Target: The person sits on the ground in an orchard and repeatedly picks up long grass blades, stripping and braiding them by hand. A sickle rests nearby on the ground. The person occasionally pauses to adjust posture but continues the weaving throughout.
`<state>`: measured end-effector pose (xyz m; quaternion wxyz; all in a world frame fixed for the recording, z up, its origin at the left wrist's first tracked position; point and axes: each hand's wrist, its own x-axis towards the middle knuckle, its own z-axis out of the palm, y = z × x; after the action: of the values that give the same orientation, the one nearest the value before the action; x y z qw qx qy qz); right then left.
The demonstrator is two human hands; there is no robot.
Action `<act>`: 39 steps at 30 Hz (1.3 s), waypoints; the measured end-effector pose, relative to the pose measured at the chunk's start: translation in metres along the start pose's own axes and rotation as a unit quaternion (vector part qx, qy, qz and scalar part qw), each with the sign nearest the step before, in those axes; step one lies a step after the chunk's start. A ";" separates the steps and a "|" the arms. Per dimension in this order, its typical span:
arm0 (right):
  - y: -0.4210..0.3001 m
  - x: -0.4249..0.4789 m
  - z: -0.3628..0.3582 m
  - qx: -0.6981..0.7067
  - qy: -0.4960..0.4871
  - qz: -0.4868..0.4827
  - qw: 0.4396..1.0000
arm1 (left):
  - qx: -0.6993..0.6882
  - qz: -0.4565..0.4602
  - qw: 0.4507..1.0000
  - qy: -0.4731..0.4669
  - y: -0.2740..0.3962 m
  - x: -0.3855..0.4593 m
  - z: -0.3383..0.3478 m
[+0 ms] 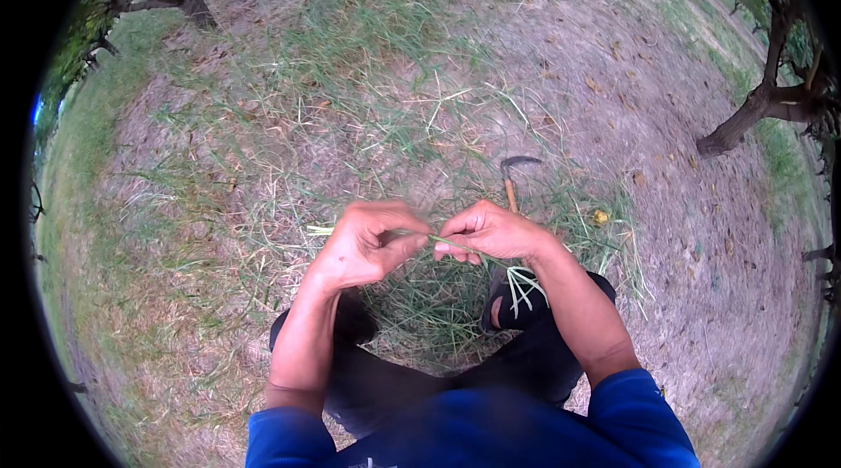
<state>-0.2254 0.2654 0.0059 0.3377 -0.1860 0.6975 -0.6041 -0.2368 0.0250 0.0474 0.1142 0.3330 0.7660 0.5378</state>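
My left hand (371,241) and my right hand (489,231) meet in front of my knees, fingertips almost touching. Both pinch a thin green grass stem (486,256) between thumb and fingers. A pale, splayed grass seed head (522,289) hangs below my right wrist. Pale cut stem ends (320,230) stick out to the left behind my left hand; whether they join the pinched stem is hidden. Just beyond my right hand lies a sickle (510,189) with a curved dark blade and wooden handle, its lower end covered by the hand.
Loose green grass (427,310) lies between my feet. Taller grass (368,28) grows ahead, with bare soil (683,251) to the right. Trees stand at the upper left (194,2) and right (742,117). A small yellow object (599,216) lies right of the sickle.
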 end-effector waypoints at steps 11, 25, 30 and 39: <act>-0.013 0.002 0.018 0.086 -0.026 0.008 0.996 | -0.115 -0.094 0.988 0.045 0.003 -0.008 -0.011; 0.002 -0.009 -0.021 -0.017 0.407 -0.053 0.912 | -0.278 -0.169 0.894 0.307 -0.022 0.001 -0.013; 0.009 0.026 0.041 -0.120 0.293 -0.073 0.946 | -0.297 -0.173 0.881 0.326 -0.022 0.007 -0.004; -0.013 0.028 0.063 -0.203 0.340 -0.158 0.904 | -0.272 -0.172 0.907 0.272 -0.028 0.000 -0.007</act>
<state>-0.2032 0.1984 0.0084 -0.0653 -0.1416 0.8387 -0.5218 -0.2515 0.0148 0.0251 0.0784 -0.0065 0.6369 0.7670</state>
